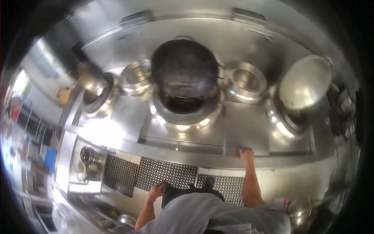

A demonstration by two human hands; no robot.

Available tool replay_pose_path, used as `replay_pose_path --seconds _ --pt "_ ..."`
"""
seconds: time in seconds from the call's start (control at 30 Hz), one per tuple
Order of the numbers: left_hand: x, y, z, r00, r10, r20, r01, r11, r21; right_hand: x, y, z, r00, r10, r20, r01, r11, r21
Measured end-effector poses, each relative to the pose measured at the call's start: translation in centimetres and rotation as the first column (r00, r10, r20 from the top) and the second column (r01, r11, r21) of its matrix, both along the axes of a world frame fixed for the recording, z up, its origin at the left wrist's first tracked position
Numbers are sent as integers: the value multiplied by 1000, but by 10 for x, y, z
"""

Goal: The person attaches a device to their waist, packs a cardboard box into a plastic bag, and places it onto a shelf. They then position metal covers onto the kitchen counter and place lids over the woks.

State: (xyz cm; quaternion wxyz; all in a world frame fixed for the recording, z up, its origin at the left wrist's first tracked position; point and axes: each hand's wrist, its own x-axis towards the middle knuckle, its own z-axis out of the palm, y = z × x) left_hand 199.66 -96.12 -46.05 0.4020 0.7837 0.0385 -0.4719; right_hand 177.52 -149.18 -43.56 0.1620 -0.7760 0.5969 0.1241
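At the front edge of the steel stove (183, 148), my right hand (246, 154) rests with its fingers curled over a small dark patch; what they hold, if anything, is hidden. My left hand (156, 191) hangs low beside my hip, near the dark trousers, its fingers turned in and blurred. Beyond both hands, a large black wok (185, 68) stands tipped up over the middle burner (183, 119). A pale metal wok (306, 82) leans tilted over the right burner (286, 126). Round metal wells (247, 82) sit on either side of the middle burner.
Another wok (92, 78) is propped over the left burner. Black perforated mats (165, 171) cover part of the tiled floor below the stove edge. Pots (91, 156) stand on a lower shelf at left, and shiny metalware (300, 214) lies at lower right.
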Motion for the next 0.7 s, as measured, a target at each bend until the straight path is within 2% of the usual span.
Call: replay_pose_path --seconds 0.03,0.07,0.1,0.13,0.2,0.27,0.37,0.4,0.47,0.53,0.57,0.6,0.63,0.7 --pt "-4 26 -9 997 65 28 -66 998 23 11 7 8 1000 -11 -28 13 999 41" --pt "-12 54 -20 969 245 -25 -245 969 -14 20 14 20 998 -19 -60 24 997 77" --pt "-23 81 -34 939 343 -37 -343 939 -5 29 15 25 995 26 -97 -15 993 113" --pt "-35 107 -44 897 438 -50 -439 899 5 42 22 38 998 17 -67 -12 997 73" --pt "-51 157 -59 814 574 -94 -570 819 63 81 31 16 972 235 28 -232 969 -86" --pt "-85 199 -76 725 663 -185 -642 749 166 137 105 56 822 500 271 -454 864 -217" --pt "-121 249 -110 788 578 -215 -558 816 150 229 229 87 694 583 421 -701 682 210" --pt "-119 251 -99 817 541 -199 -508 839 195 257 274 105 670 570 475 -737 585 338" --pt "-104 262 -93 915 384 -127 -330 891 313 297 336 86 557 712 427 -829 441 345" --pt "-80 275 -88 811 580 -76 -562 809 173 329 384 58 415 811 413 -902 306 305" --pt "-56 279 -76 769 637 -42 -619 760 197 342 406 45 333 849 411 -935 242 258" --pt "-35 288 -96 655 755 -25 -750 654 102 354 424 43 349 845 406 -916 216 338" --pt "-6 297 -81 570 821 27 -821 571 -25 364 438 28 322 822 470 -930 183 317" --pt "76 320 -33 489 862 134 -840 507 -193 390 453 10 225 891 395 -924 67 376"
